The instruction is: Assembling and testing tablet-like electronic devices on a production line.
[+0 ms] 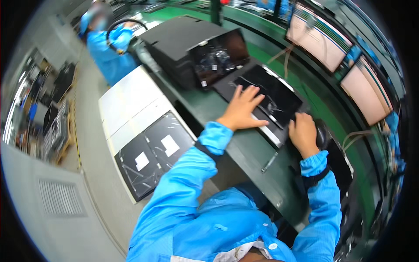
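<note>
A flat black screen panel (281, 94) with a glossy face and wrinkled clear film lies on the dark green workbench (257, 153). My left hand (244, 109) rests over its near left part, fingers spread and holding nothing. At the panel's near right corner my right hand (303, 133) is closed, its fingers curled in; what they grip, if anything, is hidden. Behind the panel, a second dark screen (220, 56) stands tilted, reflecting light. A small slim metal tool (269, 162) lies on the bench between my forearms.
To the left, a white surface (131, 100) carries black film-wrapped panels (152, 153) with white labels. A large dark case (181, 39) stands at the back. Two lit monitors (321, 35) line the right side. Another person (107, 52) in blue stands at the far left.
</note>
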